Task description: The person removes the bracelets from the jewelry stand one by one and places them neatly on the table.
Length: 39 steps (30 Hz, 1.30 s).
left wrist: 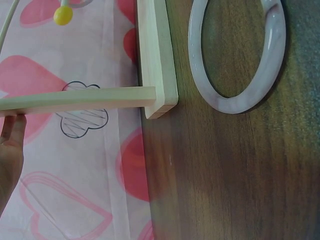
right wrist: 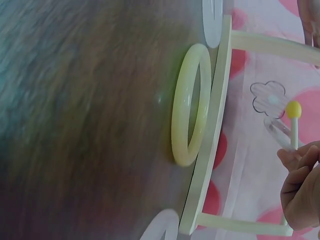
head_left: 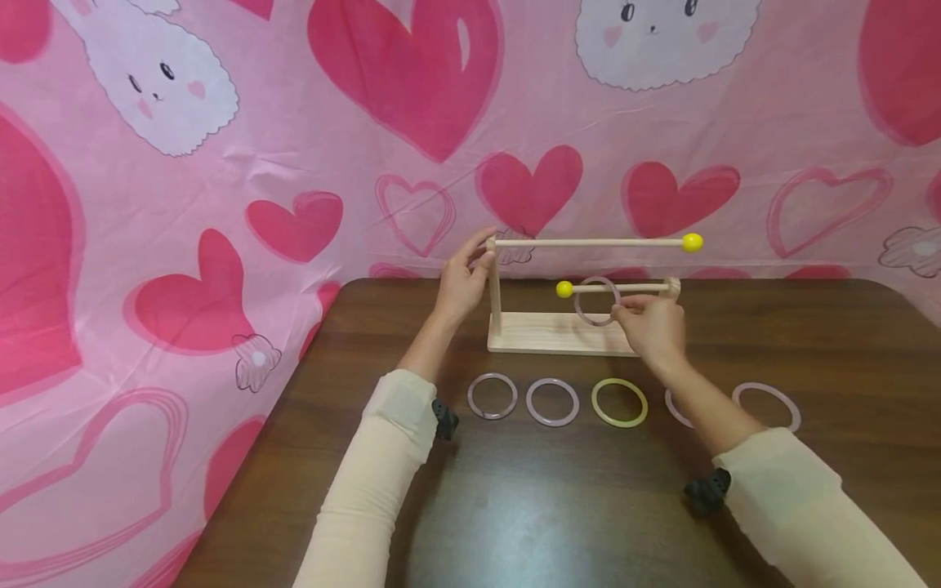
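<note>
A pale wooden stand has a long upper rod and a shorter lower rod, each tipped with a yellow ball. My left hand holds the top of its left post between thumb and fingers. Between the thumb and fingers of my right hand, a pale purple ring is pinched. That ring hangs around the lower rod, just right of its yellow ball. In the right wrist view, the right hand is beside the rod, and the ring is partly hidden by the fingers.
A row of rings lies on the brown table before the stand: a yellow ring and several pale purple ones, including a left ring and a right ring. My right forearm partly covers one. Behind hangs a pink heart-patterned cloth.
</note>
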### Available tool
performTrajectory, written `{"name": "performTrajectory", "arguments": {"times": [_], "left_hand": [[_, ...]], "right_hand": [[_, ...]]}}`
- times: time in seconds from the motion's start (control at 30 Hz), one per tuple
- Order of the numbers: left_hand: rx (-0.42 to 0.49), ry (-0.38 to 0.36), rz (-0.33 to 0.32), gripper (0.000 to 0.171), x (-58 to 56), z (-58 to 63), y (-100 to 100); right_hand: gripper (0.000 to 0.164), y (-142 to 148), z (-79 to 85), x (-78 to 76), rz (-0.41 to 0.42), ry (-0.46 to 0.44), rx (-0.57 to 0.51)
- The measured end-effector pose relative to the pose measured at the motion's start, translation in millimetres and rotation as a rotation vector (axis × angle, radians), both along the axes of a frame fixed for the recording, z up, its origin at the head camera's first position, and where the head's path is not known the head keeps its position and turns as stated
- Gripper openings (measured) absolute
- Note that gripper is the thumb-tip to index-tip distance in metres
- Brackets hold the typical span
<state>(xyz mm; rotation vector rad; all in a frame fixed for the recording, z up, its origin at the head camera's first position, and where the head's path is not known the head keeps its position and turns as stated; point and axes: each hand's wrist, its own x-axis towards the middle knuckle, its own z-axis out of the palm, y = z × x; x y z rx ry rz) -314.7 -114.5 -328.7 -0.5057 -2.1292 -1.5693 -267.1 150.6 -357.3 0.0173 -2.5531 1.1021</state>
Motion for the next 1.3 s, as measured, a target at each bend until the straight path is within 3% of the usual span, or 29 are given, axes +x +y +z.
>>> {"name": "performTrajectory", "arguments": {"times": [0.27, 0.5, 0.63, 1.3], "left_hand": [[0.026, 0.004, -0.022, 0.036, 2.3, 2.5, 2], [0.018, -0.003, -0.01, 0.034, 28.2, 23.8, 7], [0.01, -0.007, -0.008, 0.034, 32.0, 26.1, 8], [0.01, -0.025, 0.008, 0.034, 28.6, 24.4, 6]], "right_hand": [[0.022, -10, 0.7, -0.8, 0.028, 0.009, -0.028], [0.022, -16, 3.5, -2.8, 0.031, 0.017, -0.013], [0.021, -20, 5.0, -3.6, 0.042, 0.034, -0.008], [0.021, -28, 0.3, 3.3, 0.089, 0.019, -0.012]]}}
